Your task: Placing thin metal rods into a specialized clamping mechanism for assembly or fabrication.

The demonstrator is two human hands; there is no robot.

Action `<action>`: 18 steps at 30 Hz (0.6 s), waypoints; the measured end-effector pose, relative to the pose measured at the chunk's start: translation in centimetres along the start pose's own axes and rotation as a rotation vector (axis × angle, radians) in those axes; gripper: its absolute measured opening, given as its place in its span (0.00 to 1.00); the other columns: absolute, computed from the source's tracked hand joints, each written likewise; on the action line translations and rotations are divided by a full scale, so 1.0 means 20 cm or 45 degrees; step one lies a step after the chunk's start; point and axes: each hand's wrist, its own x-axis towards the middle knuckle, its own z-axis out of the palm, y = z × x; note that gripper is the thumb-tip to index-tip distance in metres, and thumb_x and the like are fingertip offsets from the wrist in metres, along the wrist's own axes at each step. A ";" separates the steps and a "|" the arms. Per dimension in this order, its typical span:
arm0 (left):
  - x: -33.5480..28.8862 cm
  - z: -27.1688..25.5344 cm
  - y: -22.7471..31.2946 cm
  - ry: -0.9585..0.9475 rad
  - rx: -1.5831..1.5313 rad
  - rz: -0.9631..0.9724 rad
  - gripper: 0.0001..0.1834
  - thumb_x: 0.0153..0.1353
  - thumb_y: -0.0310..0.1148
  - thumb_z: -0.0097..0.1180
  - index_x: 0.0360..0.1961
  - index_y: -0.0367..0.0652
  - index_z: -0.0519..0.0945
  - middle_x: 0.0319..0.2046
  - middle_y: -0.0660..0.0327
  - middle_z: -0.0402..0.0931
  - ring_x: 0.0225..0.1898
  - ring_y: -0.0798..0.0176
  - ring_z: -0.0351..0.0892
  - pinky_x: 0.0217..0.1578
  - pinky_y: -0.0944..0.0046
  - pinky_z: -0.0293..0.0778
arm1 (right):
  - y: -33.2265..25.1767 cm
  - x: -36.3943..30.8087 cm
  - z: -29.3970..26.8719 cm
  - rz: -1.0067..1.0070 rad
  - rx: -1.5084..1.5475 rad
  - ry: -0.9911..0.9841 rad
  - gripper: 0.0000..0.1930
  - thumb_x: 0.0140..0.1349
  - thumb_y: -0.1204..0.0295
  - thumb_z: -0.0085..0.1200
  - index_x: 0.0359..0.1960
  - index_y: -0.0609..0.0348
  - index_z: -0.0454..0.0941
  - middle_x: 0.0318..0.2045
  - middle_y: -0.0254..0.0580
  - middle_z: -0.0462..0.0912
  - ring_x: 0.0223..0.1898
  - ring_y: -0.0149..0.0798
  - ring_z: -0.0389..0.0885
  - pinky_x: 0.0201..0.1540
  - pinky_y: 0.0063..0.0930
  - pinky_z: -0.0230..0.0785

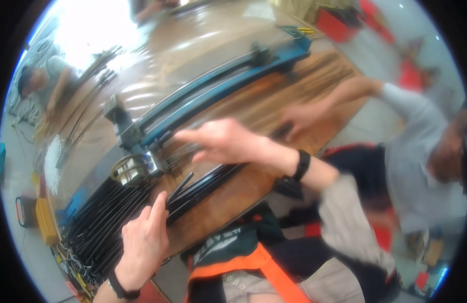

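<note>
My left hand [145,235] is low on the left at the table's near edge. Its fingers are closed on the end of a short black rod [181,186], which tilts up to the right; part of the grip is hidden. My right hand [226,141] is stretched out over the middle of the bench, thumb and forefinger apart, with nothing visible between them. Its forefinger points at a small black knob [165,136] on a metal clamping device [135,166]. That device sits at the near left end of a long blue rail [213,98].
Many long black rods [105,217] lie bundled at the lower left, and more black lengths [208,182] run along the near edge. A co-worker's hand [306,118] touches a dark piece at the right. Another person [44,81] leans in at the far left. An orange box [46,219] stands left.
</note>
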 end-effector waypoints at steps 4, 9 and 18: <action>0.08 0.12 -0.05 0.170 0.088 0.027 0.23 0.61 0.26 0.55 0.59 0.46 0.74 0.26 0.53 0.76 0.21 0.49 0.77 0.22 0.53 0.72 | 0.14 -0.02 0.04 -0.014 -0.162 0.043 0.25 0.56 0.60 0.65 0.54 0.51 0.76 0.28 0.43 0.83 0.30 0.44 0.84 0.32 0.37 0.77; 0.10 0.18 -0.09 0.209 0.105 0.011 0.24 0.61 0.25 0.56 0.59 0.48 0.75 0.24 0.54 0.74 0.22 0.50 0.76 0.23 0.54 0.72 | 0.00 -0.01 0.10 0.127 -0.058 0.099 0.26 0.54 0.61 0.65 0.56 0.49 0.75 0.29 0.46 0.83 0.31 0.47 0.84 0.33 0.39 0.77; 0.00 0.15 -0.26 0.348 0.040 -0.066 0.23 0.58 0.23 0.57 0.57 0.48 0.78 0.23 0.54 0.70 0.23 0.50 0.74 0.24 0.54 0.70 | -0.22 0.13 0.19 0.142 -0.068 0.046 0.23 0.54 0.62 0.64 0.51 0.48 0.72 0.25 0.44 0.82 0.28 0.45 0.84 0.29 0.38 0.77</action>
